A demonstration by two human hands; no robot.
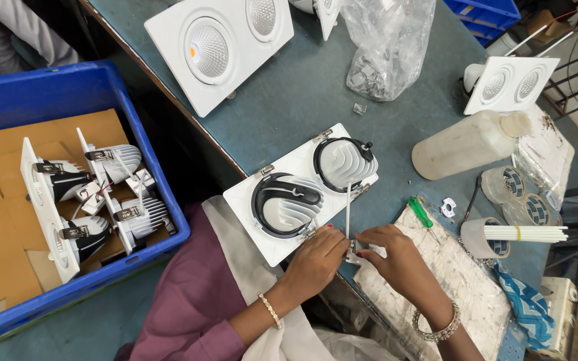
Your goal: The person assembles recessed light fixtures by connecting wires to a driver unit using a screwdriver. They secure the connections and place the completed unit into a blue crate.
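1. While both hands meet at the near edge of the grey-green worktable [289, 93], the left hand [316, 257] and the right hand [389, 257] are drawn close together, fingertips pinched from either side on a small white connector piece [354, 251].
2. A thin white wire [348, 210] rises from that small piece and runs up toward the white rectangular twin downlight fixture [299, 194], which lies face down on the table just above the hands, touching the left fingers.
3. The fixture's back shows two round ribbed white heat sinks, each ringed by a black bracket, with metal spring clips at the plate's edges.
4. The right hand rests over a worn, white-stained board [449, 281]; a green-handled screwdriver [421, 212] lies on that board just beyond the knuckles.
5. The left wrist wears a thin gold bracelet, the right a beaded metal bangle.
6. To the right stand rolls of clear tape [520, 194] and a tape roll holding a bundle of white sleeving tubes [526, 233].
7. A translucent plastic bottle [466, 144] lies on its side above them, near another white twin downlight [511, 83] lying face up.
8. A larger face-up white twin downlight [219, 47] sits at the table's far left, beside a clear plastic bag of small metal parts [386, 53].
9. Left of the table, a blue plastic crate [61, 93] lined with brown cardboard holds more twin downlights standing on edge.
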